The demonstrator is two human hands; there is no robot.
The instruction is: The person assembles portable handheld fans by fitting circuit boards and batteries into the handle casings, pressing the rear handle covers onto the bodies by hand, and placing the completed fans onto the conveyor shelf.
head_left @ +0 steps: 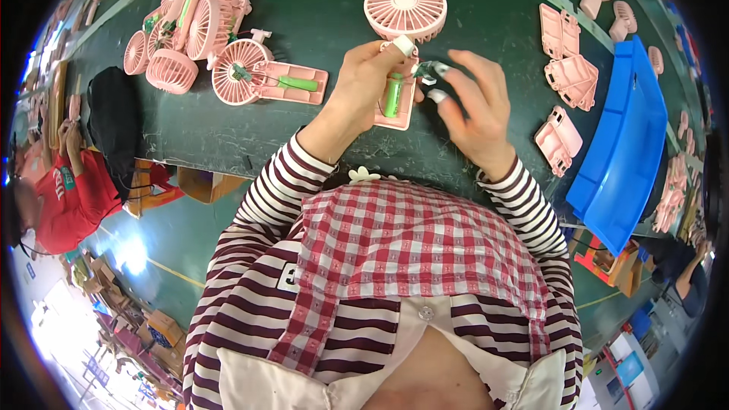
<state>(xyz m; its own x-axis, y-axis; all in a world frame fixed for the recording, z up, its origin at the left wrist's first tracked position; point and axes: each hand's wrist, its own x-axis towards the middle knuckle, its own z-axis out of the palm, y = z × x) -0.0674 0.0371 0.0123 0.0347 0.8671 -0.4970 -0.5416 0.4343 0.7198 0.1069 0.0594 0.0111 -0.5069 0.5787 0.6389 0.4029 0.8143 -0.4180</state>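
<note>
Clamps the left hand (357, 83) on the open pink fan handle (405, 115) near the front edge of the green table (486, 23), presumably for steadiness, with the battery (393, 96) facing up. Parts thumb and fingertips of the right hand (480, 110) at the circuit board (429, 71); cannot tell if touching.

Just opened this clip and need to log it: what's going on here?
A person's left hand grips a pink handheld fan, its handle open to show a green battery. The right hand has its fingertips at a small circuit board beside the handle; whether they pinch it is unclear. More pink fans are piled to the left, with pink plastic shells and a blue bin to the right.
</note>
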